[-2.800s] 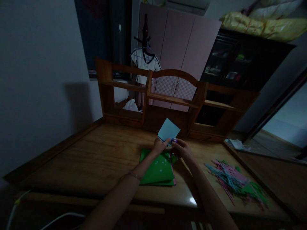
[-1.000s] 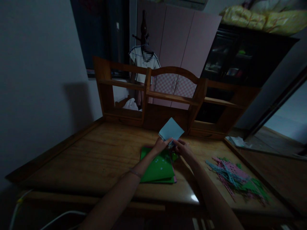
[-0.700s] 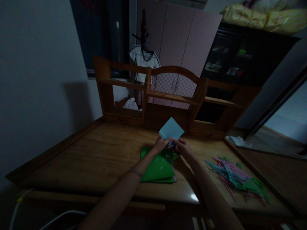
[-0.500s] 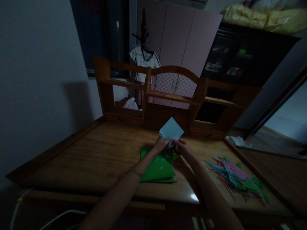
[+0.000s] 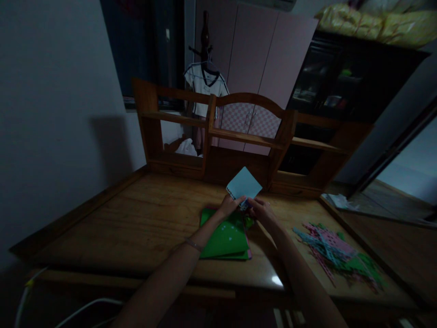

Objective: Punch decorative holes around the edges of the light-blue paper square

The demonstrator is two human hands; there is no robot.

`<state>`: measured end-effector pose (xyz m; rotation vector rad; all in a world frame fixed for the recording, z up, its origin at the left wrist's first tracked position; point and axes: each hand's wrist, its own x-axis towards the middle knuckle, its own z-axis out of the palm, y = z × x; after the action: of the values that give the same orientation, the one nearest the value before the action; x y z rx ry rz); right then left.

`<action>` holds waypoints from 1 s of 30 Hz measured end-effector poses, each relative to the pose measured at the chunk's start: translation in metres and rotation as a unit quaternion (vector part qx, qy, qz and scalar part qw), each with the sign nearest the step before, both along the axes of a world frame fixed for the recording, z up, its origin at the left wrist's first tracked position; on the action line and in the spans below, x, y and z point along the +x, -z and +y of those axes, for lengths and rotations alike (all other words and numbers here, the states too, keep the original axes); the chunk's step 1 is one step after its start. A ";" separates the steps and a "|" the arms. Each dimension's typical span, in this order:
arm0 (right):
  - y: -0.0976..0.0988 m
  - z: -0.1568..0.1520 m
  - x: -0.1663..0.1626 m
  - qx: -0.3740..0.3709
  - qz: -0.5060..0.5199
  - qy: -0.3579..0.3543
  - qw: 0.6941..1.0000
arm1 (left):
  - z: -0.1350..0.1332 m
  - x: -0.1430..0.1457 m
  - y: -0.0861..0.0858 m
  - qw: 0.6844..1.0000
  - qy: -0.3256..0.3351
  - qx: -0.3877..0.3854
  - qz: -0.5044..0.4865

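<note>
A light blue sheet of paper (image 5: 244,181) is held up above the desk, with a row of small punched holes along its lower left edge. My left hand (image 5: 230,205) is closed on the paper's lower left side, thumb on top. My right hand (image 5: 261,209) is closed around a small dark blue-purple tool (image 5: 246,204) at the paper's lower corner. It looks like a craft paper punch, though the fingers hide most of it. Under my left forearm lies a stack of green paper (image 5: 225,238) with small pale heart shapes on it. A pink edge shows beneath the stack.
Pink, blue and green paper strips (image 5: 336,250) lie heaped on the right of the wooden desk (image 5: 136,218). A wooden shelf unit (image 5: 208,130) stands along the back edge. White cables (image 5: 99,301) hang at the front left.
</note>
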<state>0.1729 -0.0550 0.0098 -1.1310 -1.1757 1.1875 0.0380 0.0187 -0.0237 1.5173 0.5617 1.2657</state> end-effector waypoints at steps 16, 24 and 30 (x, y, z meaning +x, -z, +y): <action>0.011 0.006 0.005 -0.013 0.014 0.004 1.000 | -0.002 0.000 -0.003 1.000 -0.017 -0.017 0.013; 0.005 0.004 0.000 -0.011 -0.002 0.029 1.000 | -0.015 -0.006 -0.017 0.997 -0.034 -0.026 0.058; 0.002 0.001 0.001 -0.004 0.017 0.017 1.000 | -0.015 -0.003 -0.017 0.998 -0.035 -0.017 0.056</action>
<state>0.1734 -0.0539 0.0074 -1.1293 -1.1227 1.1820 0.0347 0.0039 -0.0063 1.5592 0.7103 1.2228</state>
